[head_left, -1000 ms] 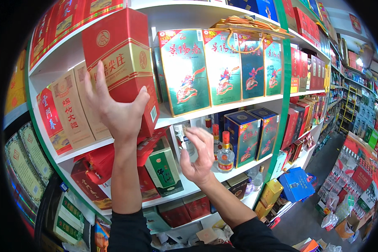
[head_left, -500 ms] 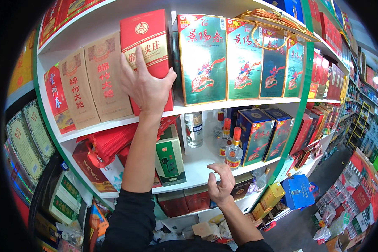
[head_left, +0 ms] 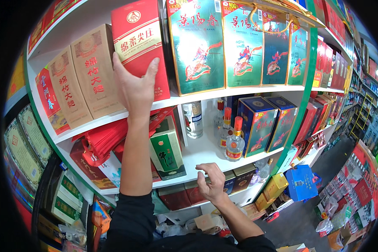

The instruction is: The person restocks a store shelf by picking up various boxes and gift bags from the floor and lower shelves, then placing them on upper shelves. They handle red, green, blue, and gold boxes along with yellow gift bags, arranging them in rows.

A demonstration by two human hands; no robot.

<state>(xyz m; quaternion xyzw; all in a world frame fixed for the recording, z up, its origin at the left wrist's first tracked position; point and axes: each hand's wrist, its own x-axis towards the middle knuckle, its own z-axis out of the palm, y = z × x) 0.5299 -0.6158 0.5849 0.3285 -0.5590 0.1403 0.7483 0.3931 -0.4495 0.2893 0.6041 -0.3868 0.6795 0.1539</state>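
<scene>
A tall red liquor box (head_left: 140, 35) with a cream band stands upright on the upper shelf, tilted slightly. My left hand (head_left: 136, 86) is on its lower front, the fingers at its left edge and the thumb across its face. Left of it are two tan liquor boxes (head_left: 94, 69) and a red-and-yellow box (head_left: 50, 103). To its right stands a row of shiny green liquor boxes (head_left: 199, 54). My right hand (head_left: 212, 181) hovers in front of the lower shelf, holding nothing, its fingers loosely bent and thumb apart.
Below, red bags (head_left: 107, 140), a green-and-white box (head_left: 167, 151), a clear bottle with a red cap (head_left: 235, 143) and dark blue boxes (head_left: 256, 124) stand on the middle shelf. A green shelf post (head_left: 304, 109) rises at right. A blue box (head_left: 301, 182) sits beyond it.
My left hand has slid down the red box, its fingers shifting from the front to the left edge. The view has shifted a little; my right hand stays bent in front of the shelf.
</scene>
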